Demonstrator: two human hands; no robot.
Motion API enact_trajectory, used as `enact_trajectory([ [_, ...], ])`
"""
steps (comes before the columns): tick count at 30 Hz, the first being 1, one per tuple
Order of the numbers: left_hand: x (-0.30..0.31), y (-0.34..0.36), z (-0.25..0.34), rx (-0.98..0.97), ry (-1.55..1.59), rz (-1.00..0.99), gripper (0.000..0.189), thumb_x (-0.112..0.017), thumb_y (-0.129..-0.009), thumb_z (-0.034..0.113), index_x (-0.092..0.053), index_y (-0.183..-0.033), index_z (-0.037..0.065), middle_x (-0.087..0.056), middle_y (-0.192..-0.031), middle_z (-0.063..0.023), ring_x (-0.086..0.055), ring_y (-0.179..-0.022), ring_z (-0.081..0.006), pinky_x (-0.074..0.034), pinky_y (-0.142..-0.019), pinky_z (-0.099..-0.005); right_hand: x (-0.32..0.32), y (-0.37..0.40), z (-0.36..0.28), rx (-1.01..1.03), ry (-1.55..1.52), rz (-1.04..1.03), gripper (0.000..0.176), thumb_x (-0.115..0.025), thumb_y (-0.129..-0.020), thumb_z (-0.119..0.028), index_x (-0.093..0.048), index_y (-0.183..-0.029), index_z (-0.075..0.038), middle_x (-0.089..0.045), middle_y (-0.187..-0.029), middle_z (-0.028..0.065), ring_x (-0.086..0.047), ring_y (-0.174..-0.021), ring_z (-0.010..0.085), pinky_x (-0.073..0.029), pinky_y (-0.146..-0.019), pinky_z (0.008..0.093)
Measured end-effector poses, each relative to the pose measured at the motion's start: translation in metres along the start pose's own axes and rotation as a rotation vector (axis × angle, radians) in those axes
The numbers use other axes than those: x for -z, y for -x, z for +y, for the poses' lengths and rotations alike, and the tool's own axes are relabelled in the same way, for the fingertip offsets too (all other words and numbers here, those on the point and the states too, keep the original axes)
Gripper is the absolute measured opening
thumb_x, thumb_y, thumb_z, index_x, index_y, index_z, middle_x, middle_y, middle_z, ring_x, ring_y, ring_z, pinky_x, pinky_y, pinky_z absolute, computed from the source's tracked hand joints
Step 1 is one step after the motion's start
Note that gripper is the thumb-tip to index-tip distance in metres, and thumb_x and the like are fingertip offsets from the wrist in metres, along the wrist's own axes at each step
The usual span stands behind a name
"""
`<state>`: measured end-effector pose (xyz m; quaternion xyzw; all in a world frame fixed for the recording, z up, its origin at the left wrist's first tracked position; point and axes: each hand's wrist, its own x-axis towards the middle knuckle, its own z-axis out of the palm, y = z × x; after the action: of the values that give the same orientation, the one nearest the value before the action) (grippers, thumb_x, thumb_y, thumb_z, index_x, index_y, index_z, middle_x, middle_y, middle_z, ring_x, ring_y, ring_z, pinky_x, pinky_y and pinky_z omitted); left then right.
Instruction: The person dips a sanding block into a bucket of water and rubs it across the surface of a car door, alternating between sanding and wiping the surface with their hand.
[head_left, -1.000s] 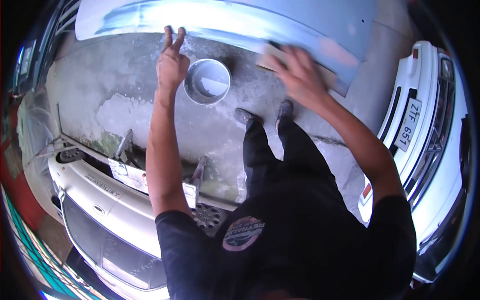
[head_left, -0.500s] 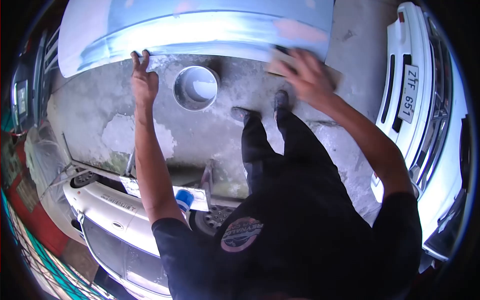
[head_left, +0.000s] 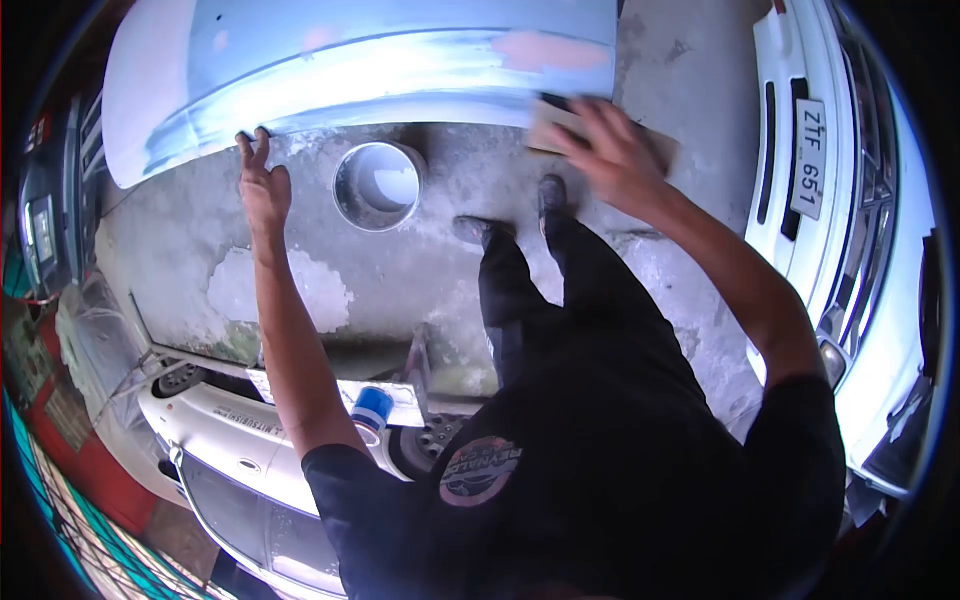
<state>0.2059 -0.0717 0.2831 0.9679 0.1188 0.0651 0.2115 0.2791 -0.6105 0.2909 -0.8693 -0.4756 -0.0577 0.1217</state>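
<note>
A large car body panel (head_left: 400, 85), white to pale blue with pinkish filler patches, spans the top of the view. Two outstretched fingertips of my left hand (head_left: 265, 190) rest at its lower edge, the other fingers curled; nothing is in this hand. Blurred by motion, my right hand (head_left: 615, 155) grips a flat tan sanding block (head_left: 655, 148) from above. The block overlaps the lower right corner of the panel and sticks out past it. Between my hands, a round bucket (head_left: 343, 190) with pale liquid inside stands on the floor.
A white car (head_left: 785, 130) stands close on the right. Behind my left arm is another white car (head_left: 225, 415), with a blue-labelled can (head_left: 373, 408) on a light board beside it. My feet are on the stained concrete floor (head_left: 450, 300). A dark vehicle (head_left: 45, 225) is at far left.
The view has shifted, so panel, bucket and left hand appear further left and lower. My right hand, with the sanding block, has moved rightward relative to the panel.
</note>
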Motion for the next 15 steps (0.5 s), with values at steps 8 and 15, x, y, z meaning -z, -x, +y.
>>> enact_trajectory([
  [8, 0.007, -0.006, -0.007, -0.033, -0.103, -0.094, 0.077, -0.049, -0.078, 0.001, -0.056, -0.155, 0.0, -0.042, -0.162, -0.0377, -0.036, -0.157, -0.0462, -0.039, -0.123, -0.046, -0.019, -0.073, -0.034, 0.089, -0.19, 0.019, 0.055, -0.069, -0.091, -0.008, -0.064, -0.146, -0.009, -0.054, -0.15, 0.0237, -0.053, -0.135, 0.0408, -0.046, -0.116, 0.0533],
  [15, -0.01, -0.002, 0.002, -0.053, -0.112, 0.029, 0.07, -0.052, -0.084, 0.006, -0.056, -0.154, -0.002, -0.037, -0.163, -0.0421, -0.039, -0.154, -0.0507, -0.039, -0.123, -0.0465, 0.007, 0.013, 0.011, -0.02, -0.035, -0.004, 0.062, -0.073, -0.087, -0.004, -0.066, -0.148, -0.013, -0.052, -0.154, 0.0271, -0.053, -0.138, 0.0448, -0.048, -0.116, 0.0537],
])
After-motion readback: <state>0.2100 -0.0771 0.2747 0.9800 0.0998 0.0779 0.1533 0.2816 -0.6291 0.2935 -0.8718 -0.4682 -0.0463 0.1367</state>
